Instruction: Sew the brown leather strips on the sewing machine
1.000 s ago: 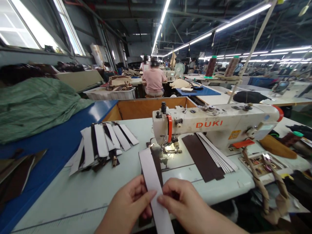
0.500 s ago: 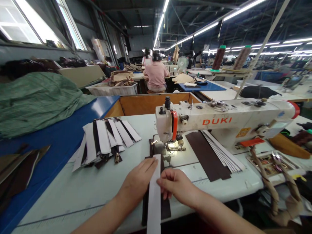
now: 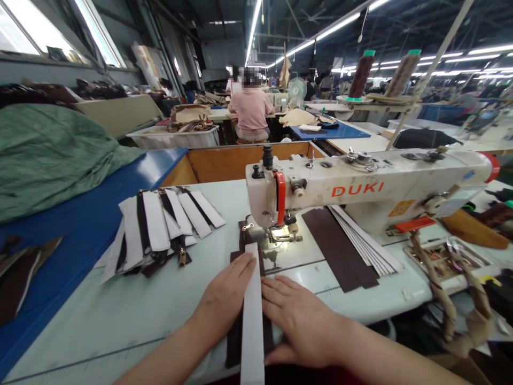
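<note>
A long white strip (image 3: 252, 326) lies lengthwise over a dark brown piece (image 3: 234, 345) at the front of the sewing table. My left hand (image 3: 226, 294) rests flat with outstretched fingers, its fingertips on the strip's left edge near the far end. Along the strip's right side, my right hand (image 3: 298, 315) is spread flat on the brown piece, its fingertips by the white edge. Just beyond the strip's far end, a zipper pull (image 3: 248, 227) shows beside the presser foot (image 3: 280, 234) of the sewing machine (image 3: 356, 184).
Several white strips with dark zippers (image 3: 156, 222) are piled at the left. Brown pieces (image 3: 339, 251) and a fan of white strips (image 3: 364, 243) lie under the machine arm. A tray of small tools (image 3: 444, 262) stands at the right. A person in pink (image 3: 250, 109) sits ahead.
My right hand has gone from curled fingers with a pinch at the strip's edge to lying flat beside it. My left hand stays on the strip. The view has shifted slightly.
</note>
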`<state>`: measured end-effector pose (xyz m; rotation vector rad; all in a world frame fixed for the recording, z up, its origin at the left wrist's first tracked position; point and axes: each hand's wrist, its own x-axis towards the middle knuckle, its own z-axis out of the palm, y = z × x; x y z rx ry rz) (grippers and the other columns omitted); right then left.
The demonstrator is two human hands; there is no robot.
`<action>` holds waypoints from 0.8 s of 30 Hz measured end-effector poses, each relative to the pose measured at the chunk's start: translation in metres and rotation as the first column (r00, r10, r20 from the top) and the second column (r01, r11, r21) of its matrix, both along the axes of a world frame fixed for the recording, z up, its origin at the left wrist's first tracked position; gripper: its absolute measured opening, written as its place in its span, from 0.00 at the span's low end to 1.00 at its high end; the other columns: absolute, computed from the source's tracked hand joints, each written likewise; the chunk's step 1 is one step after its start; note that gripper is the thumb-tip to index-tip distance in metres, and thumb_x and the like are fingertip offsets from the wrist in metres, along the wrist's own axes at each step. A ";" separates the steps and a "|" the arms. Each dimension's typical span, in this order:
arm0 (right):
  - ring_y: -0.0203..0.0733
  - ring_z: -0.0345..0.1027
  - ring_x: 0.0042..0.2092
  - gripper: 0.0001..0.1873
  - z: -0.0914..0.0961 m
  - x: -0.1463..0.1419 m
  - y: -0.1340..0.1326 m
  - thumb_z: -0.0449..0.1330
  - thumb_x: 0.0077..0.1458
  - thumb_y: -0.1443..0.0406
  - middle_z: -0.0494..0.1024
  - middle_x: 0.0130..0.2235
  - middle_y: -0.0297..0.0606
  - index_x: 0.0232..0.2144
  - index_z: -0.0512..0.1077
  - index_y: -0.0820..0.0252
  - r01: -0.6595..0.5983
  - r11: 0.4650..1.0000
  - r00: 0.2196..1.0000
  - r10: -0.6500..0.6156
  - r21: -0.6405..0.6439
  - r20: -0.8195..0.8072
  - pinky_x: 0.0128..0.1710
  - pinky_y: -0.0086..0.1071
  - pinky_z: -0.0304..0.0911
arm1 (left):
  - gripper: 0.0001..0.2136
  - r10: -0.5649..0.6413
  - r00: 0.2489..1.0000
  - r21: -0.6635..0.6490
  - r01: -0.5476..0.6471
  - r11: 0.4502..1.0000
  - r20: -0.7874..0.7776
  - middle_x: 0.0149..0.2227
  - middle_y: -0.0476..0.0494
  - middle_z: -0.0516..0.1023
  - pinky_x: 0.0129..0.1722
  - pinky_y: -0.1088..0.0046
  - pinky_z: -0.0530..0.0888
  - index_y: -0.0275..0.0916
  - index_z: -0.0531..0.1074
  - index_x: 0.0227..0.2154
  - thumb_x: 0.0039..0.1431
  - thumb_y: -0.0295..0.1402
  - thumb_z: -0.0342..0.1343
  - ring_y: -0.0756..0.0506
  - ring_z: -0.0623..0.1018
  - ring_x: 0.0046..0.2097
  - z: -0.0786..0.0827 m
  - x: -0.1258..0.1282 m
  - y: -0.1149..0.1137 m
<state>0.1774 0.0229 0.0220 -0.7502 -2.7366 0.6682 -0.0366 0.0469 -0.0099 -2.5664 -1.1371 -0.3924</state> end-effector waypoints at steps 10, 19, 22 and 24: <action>0.51 0.61 0.55 0.16 -0.024 -0.018 -0.001 0.53 0.61 0.67 0.71 0.53 0.51 0.49 0.69 0.69 0.076 0.903 0.993 -0.106 0.423 0.050 0.58 0.42 0.52 | 0.18 -0.069 0.998 0.065 0.069 0.995 -0.003 0.48 0.32 0.76 0.50 0.66 0.73 0.27 0.68 0.48 0.61 0.21 0.36 0.43 0.74 0.52 -0.004 0.000 -0.001; 0.51 0.53 0.60 0.20 -0.026 -0.006 -0.021 0.51 0.61 0.66 0.66 0.58 0.52 0.54 0.65 0.70 0.109 0.942 0.991 -0.128 0.317 0.040 0.59 0.43 0.52 | 0.20 -0.101 0.971 0.106 0.126 0.986 -0.219 0.49 0.29 0.75 0.51 0.63 0.72 0.24 0.70 0.47 0.57 0.18 0.37 0.40 0.74 0.52 -0.002 0.011 -0.004; 0.52 0.51 0.61 0.23 -0.025 -0.002 -0.021 0.54 0.60 0.62 0.64 0.59 0.50 0.55 0.64 0.69 0.107 0.960 0.993 -0.117 0.259 0.021 0.61 0.43 0.49 | 0.20 -0.098 0.968 0.083 0.120 0.989 -0.229 0.51 0.28 0.74 0.51 0.63 0.71 0.24 0.69 0.47 0.56 0.18 0.38 0.39 0.74 0.53 -0.002 0.013 -0.002; 0.51 0.50 0.62 0.24 -0.025 0.000 -0.021 0.54 0.60 0.61 0.63 0.60 0.49 0.56 0.63 0.68 0.110 0.967 0.993 -0.117 0.229 0.019 0.62 0.42 0.47 | 0.20 -0.096 0.974 0.044 0.108 0.993 -0.206 0.52 0.27 0.73 0.52 0.62 0.70 0.24 0.68 0.49 0.56 0.19 0.39 0.39 0.73 0.54 -0.003 0.012 -0.002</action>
